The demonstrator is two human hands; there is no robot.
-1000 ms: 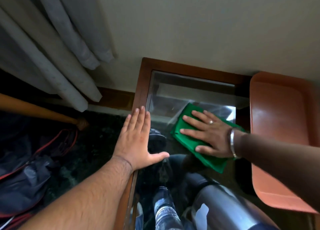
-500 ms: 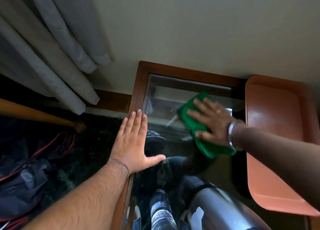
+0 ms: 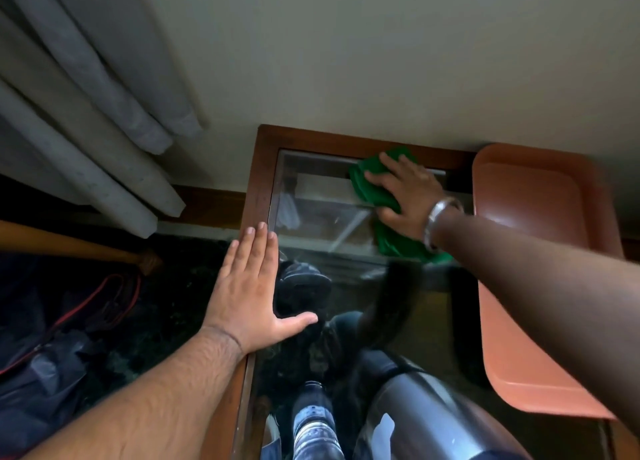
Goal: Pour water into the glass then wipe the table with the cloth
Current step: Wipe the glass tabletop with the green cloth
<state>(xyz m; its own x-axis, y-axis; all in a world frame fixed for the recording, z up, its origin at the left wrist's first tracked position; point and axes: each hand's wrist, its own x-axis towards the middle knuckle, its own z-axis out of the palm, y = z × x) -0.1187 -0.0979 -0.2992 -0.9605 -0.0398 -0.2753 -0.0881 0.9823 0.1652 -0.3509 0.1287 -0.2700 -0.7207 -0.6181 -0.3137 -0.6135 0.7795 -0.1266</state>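
One glass-topped table (image 3: 263,168) with a wooden frame stands against the wall. One orange tray (image 3: 540,217) lies at its right side. One steel flask (image 3: 426,421) stands at the near edge. One green cloth (image 3: 367,185) lies at the far edge, under the right hand (image 3: 405,196), palm flat, fingers spread, gripping nothing. Left hand (image 3: 252,286) lies flat and open on the left frame.

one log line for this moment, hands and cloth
phase: wiping | right hand: flat on green cloth, far edge of glass table | left hand: flat on table's left edge
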